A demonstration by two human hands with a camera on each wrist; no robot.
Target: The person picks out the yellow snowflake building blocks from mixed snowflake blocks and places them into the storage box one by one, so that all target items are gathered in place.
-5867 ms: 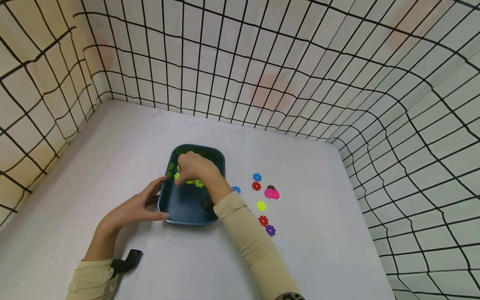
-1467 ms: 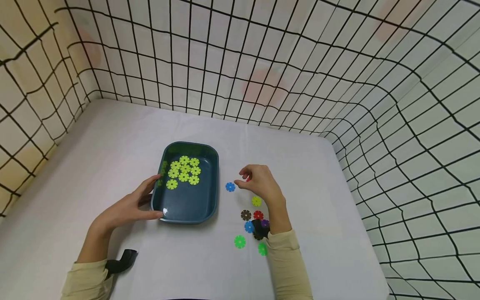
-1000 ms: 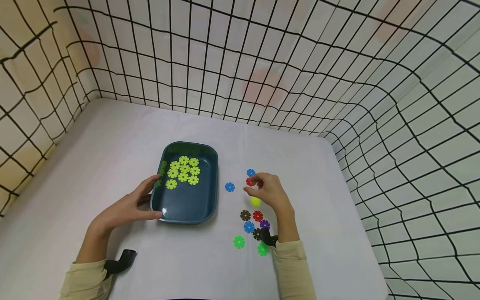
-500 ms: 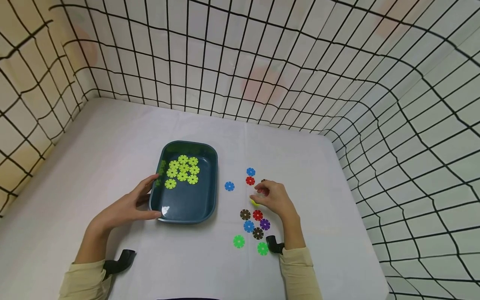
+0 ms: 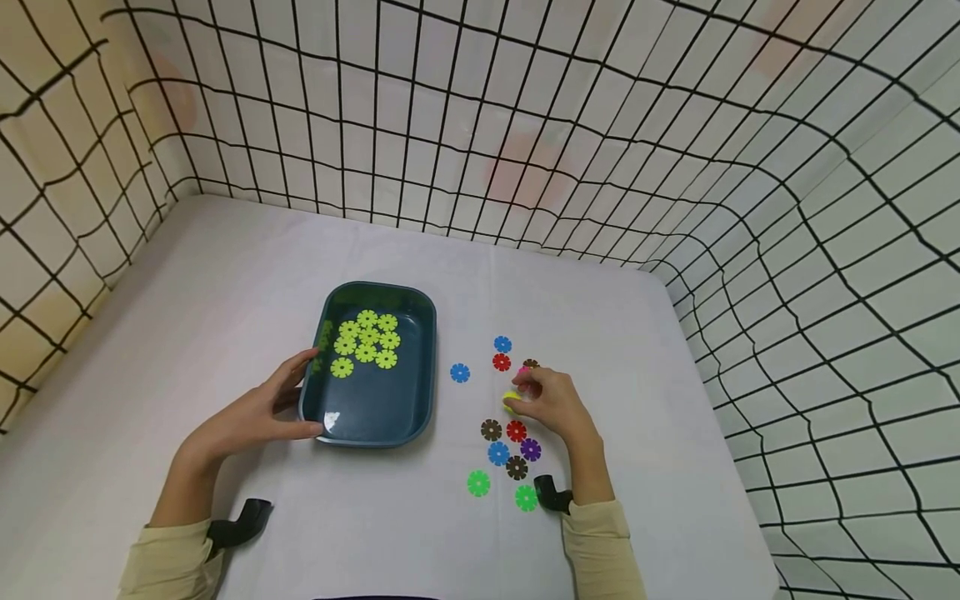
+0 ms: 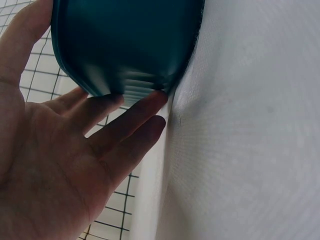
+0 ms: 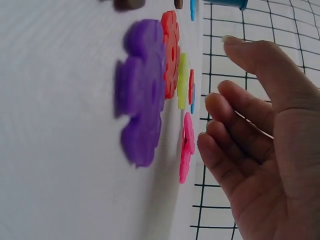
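My left hand (image 5: 251, 417) rests against the left side of a dark blue-green tray (image 5: 367, 429). Its fairly straight fingers touch the outer wall of the tray (image 6: 125, 40) in the left wrist view, thumb apart from them. Several yellow-green flower-shaped discs (image 5: 366, 337) lie inside, grouped toward the far left. My right hand (image 5: 555, 404) hovers over a yellow disc (image 5: 511, 402) on the cloth, partly covering it and a pink disc (image 5: 523, 374). Thumb and bent fingers stand apart with nothing between them in the right wrist view, close to the pink disc (image 7: 186, 147).
Blue discs (image 5: 460, 372), red discs (image 5: 516, 431), brown discs (image 5: 491, 430), a purple disc (image 5: 530, 450) and green discs (image 5: 478, 483) lie scattered right of the tray on white cloth. Black wire mesh (image 5: 465, 125) encloses the far side and both flanks.
My right hand, inside the tray about six seconds ago, is now at the loose discs; lately it drifted right and nearer, from the red disc to the yellow one. My left hand stays put.
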